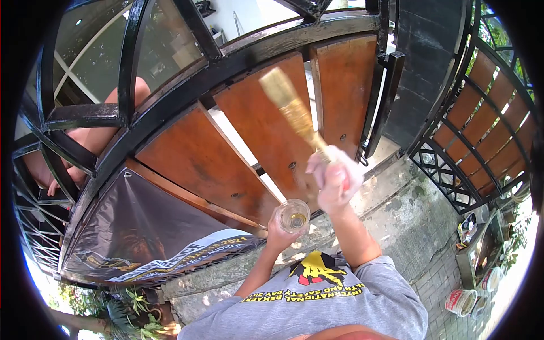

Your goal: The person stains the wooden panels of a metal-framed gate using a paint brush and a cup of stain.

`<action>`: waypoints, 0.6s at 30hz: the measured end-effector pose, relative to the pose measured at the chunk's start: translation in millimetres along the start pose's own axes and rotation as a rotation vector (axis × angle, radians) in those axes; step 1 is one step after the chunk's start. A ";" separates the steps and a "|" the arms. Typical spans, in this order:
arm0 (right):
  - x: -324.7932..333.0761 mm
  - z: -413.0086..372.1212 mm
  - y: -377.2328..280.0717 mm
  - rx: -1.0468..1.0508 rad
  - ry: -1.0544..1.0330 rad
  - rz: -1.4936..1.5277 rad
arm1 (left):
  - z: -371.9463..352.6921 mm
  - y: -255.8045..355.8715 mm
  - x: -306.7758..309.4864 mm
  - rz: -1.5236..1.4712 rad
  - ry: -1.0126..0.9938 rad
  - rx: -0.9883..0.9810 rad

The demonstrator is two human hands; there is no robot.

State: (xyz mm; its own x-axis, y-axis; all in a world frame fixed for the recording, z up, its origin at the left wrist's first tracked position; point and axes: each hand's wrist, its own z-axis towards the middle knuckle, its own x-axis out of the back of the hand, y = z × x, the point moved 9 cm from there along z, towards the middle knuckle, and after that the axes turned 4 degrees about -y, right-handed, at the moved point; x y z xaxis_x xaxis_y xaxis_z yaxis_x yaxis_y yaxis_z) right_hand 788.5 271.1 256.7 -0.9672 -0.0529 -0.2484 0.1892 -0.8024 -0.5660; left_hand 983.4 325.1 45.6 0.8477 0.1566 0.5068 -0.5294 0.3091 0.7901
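My right hand [338, 180], slightly blurred, is closed around the handle of a paintbrush [296, 110]. Its pale bristles point up and left, in front of the brown wooden slats [263, 107] of a black metal gate [260, 54]. Lower and to the left, my left hand [277, 235] grips a clear cup [295, 216] from the side. A little yellowish liquid shows at the bottom of the cup. Both hands are in front of the gate, with the brush higher than the cup.
Behind the bars at left are another person's arm [110, 116] and hand [59, 182]. A dark printed banner [141, 221] hangs low on the gate. At right stand a second slatted gate [481, 124], a low bench [469, 269] and a labelled bucket [460, 302]. Plants [136, 314] grow lower left.
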 end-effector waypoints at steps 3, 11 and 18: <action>-32.5 3.3 -4.9 -0.036 -0.219 -0.087 | 0.5 1.2 -0.7 -0.045 -0.008 0.013; 17.5 6.8 35.0 -0.216 0.206 -0.036 | -0.6 -14.2 1.9 0.029 -0.038 -0.005; -38.2 -3.1 3.7 0.035 -0.151 -0.250 | 5.5 -10.2 -7.8 0.024 -0.042 -0.043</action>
State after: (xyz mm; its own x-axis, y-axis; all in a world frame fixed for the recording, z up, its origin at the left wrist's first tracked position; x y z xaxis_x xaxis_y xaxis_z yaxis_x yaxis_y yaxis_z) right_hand 826.7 272.0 261.6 -0.9979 0.0631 0.0167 -0.0614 -0.8214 -0.5671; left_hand 982.0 315.6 35.4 0.8322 0.1255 0.5401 -0.5469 0.3457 0.7624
